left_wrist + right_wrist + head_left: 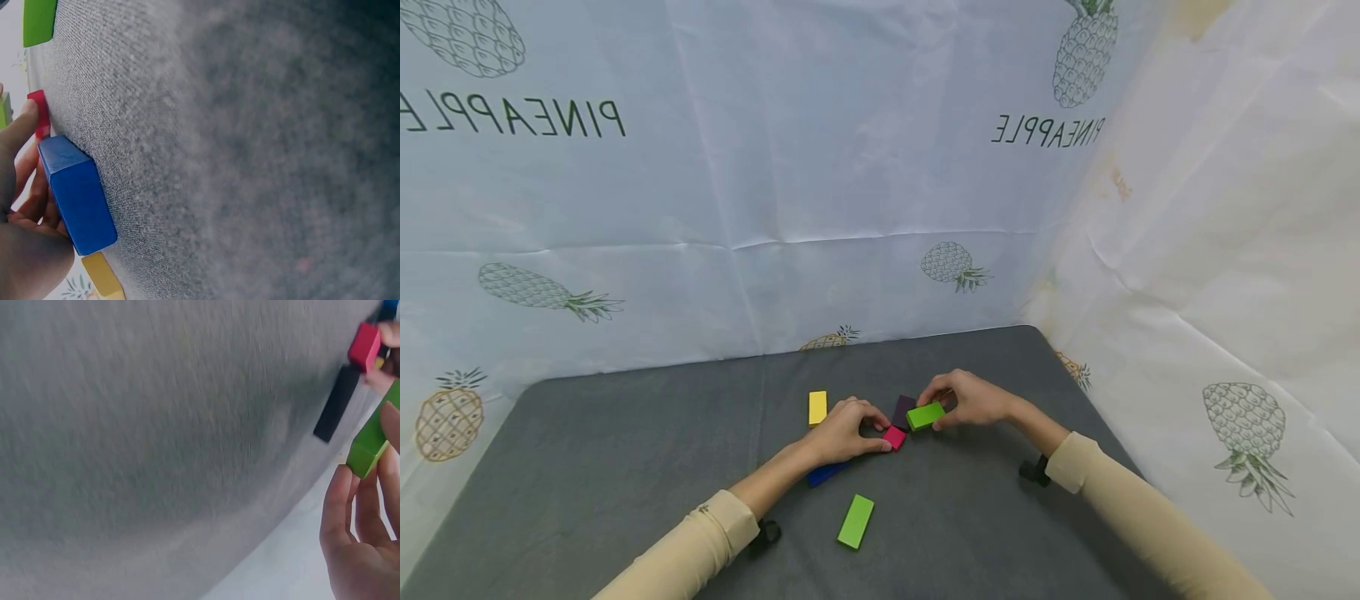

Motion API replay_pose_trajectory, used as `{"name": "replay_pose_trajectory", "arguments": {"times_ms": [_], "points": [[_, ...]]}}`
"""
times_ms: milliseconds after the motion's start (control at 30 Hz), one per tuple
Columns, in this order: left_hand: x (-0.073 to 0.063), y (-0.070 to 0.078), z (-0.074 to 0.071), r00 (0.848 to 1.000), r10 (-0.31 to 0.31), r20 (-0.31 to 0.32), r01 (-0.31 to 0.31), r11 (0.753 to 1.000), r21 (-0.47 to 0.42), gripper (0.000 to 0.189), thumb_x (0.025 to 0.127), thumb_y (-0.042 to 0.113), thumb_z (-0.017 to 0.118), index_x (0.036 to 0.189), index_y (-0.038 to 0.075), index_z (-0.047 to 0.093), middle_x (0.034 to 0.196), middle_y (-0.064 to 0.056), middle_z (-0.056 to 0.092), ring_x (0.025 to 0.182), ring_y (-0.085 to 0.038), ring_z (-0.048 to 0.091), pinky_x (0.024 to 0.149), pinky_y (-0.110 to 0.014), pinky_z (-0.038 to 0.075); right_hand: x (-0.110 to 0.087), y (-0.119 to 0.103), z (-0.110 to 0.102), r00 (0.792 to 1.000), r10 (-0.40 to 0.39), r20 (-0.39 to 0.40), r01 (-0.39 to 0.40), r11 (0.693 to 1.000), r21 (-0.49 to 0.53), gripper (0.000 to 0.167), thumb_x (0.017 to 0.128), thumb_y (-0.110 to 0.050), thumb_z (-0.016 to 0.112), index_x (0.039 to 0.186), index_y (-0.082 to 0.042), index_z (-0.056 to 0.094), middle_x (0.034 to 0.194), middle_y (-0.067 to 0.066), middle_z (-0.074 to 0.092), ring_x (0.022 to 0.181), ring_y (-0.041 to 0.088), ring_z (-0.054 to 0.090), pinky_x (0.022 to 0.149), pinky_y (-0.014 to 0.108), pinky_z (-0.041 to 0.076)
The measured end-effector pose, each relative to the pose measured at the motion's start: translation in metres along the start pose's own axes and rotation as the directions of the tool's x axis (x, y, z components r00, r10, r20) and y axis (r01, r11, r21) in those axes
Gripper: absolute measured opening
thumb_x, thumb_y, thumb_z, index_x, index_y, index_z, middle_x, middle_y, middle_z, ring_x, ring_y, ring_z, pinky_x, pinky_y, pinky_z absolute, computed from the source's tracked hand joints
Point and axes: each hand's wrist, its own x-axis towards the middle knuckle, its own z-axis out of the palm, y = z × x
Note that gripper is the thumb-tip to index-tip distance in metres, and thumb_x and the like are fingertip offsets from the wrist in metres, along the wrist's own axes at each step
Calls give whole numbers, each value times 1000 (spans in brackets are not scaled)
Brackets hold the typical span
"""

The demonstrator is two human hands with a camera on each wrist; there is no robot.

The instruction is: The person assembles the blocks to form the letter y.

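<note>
Between the thumb and fingers of my left hand (841,432) is a small red block (894,438), pinched at its sides. My right hand (973,398) grips a green block (925,416) by its ends, held over the table in the right wrist view. A dark block (336,403) lies on the cloth against the red one, below the green block. Under my left hand sits a blue block (81,203), partly covered by the hand in the head view. Just past that hand is a yellow block (817,408).
A second green block (855,522) lies nearer to me on the grey table (647,467). White cloth printed with pineapples (820,167) hangs behind the table and along its right side. Dark straps (1034,471) show at both wrists, below the sleeves.
</note>
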Motion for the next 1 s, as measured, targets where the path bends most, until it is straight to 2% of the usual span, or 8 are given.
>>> {"name": "replay_pose_trajectory", "arguments": {"times_ms": [100,133,233,433,500,600,900,1000], "points": [[-1,-2,1,1000,12,-11,-12,1000,-14,29,91,27,89,110,6,83,100,-5,81,92,-16,66,87,-33,49,4,3,-7,1000,12,-16,-12,1000,-2,36,94,-6,84,128,-1,74,128,19,73,115,31,75,101,37,63],[-1,4,-2,1000,9,-8,-9,1000,-15,28,91,25,89,110,5,83,100,-7,80,92,-19,67,87,-33,49,5,4,-9,1000,19,-23,-19,1000,-3,36,94,-6,84,128,-1,74,128,19,73,115,31,75,101,38,63],[-2,6,-4,1000,13,-6,-13,1000,-14,29,91,26,89,110,5,83,101,-7,80,93,-19,67,87,-32,49,9,8,-15,998,39,-38,-40,999,-12,37,94,-6,84,129,-2,74,129,18,73,116,30,75,102,37,63],[0,-14,6,997,68,-43,-68,997,-18,31,95,37,86,111,10,84,100,-1,80,91,-8,64,85,-30,47,19,15,-21,995,80,-57,-82,996,-24,37,93,-5,84,129,-2,75,130,18,74,118,33,75,103,43,62],[-1,-15,6,997,65,-41,-66,997,-33,33,94,39,87,111,12,84,100,0,80,91,-7,64,86,-30,48,23,17,-23,994,84,-62,-86,996,-33,37,93,-5,84,129,-1,75,130,19,74,119,34,75,103,44,62],[-1,-19,9,995,93,-48,-94,995,-16,33,94,40,86,110,11,84,99,0,80,89,-8,64,83,-30,48,29,19,-24,994,83,-69,-87,995,-54,37,93,-5,84,129,0,75,130,19,75,119,35,74,103,44,62],[1,-30,17,997,69,-40,-70,998,-10,33,93,41,87,111,15,84,100,3,80,91,-7,64,85,-29,47,42,30,-28,989,122,-78,-128,989,-72,36,94,-1,82,129,1,74,130,20,75,120,37,74,103,42,62],[1,-27,14,997,72,-38,-73,997,-5,33,93,42,87,111,14,84,100,2,80,91,-8,63,84,-29,47,45,33,-28,987,138,-80,-144,987,-69,36,94,0,81,129,3,74,130,22,75,121,38,73,102,43,62]]}}
